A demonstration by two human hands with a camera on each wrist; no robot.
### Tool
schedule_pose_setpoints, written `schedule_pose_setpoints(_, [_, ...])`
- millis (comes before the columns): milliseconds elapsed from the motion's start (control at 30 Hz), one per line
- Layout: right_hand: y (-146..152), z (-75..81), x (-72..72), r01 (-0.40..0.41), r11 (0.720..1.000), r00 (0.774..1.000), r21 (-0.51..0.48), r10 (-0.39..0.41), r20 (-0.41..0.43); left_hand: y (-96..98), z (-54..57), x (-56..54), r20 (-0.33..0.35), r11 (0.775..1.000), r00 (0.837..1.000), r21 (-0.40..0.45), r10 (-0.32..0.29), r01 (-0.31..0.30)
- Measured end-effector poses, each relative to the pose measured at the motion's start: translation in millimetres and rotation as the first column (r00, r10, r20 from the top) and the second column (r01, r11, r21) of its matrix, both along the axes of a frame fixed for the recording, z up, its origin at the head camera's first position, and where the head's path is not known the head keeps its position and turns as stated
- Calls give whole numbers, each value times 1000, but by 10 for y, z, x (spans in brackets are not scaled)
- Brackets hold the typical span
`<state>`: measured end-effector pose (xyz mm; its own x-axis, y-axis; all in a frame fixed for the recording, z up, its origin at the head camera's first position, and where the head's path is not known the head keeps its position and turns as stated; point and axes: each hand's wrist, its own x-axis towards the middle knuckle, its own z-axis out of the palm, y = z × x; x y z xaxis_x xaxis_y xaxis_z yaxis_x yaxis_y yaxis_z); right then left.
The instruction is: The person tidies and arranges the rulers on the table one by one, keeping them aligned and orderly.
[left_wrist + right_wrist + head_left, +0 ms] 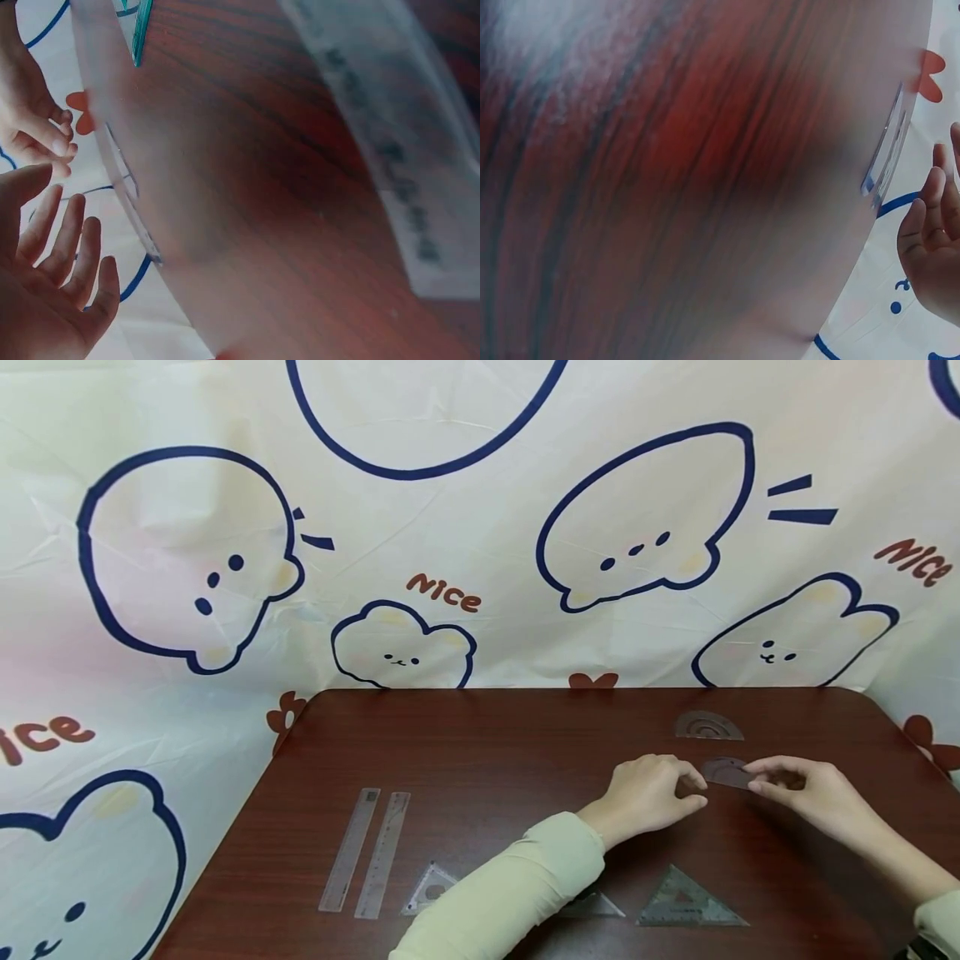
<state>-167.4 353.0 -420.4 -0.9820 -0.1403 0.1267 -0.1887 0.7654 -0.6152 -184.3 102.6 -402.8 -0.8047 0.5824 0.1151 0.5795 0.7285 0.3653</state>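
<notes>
A small clear protractor (pixel 724 772) lies on the brown table, the nearer of two. My right hand (pixel 817 793) is at its right end, thumb and forefinger overlapping the corner in the head view. Across a gap in the left wrist view, that same hand (pixel 34 120) appears above the protractor (pixel 124 161) with nothing between its loosely bent fingers. Left of the protractor is my left hand (pixel 648 797), thumb and forefinger spread apart and holding nothing. Its fingers (pixel 88 255) are relaxed and separated. Just beyond lies the second protractor (pixel 708 725).
Two clear rulers (pixel 349 850) lie side by side at the left. A triangular set square (pixel 690 900) rests at the front right. My left sleeve (pixel 510 885) partly covers more set squares (pixel 433 887). A printed cloth (pixel 510 527) hangs behind the table (pixel 480 735).
</notes>
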Motion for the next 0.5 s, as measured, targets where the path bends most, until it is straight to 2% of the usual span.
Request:
schedule_pose_setpoints(233, [61, -26, -48, 28, 1000, 999, 10, -28, -25, 138, -54, -49, 0, 999, 999, -6, 34, -34])
schedule_pose_setpoints(500, [94, -43, -149, 41, 999, 999, 16, -41, -6, 201, -90, -139, 2, 998, 998, 4, 65, -65])
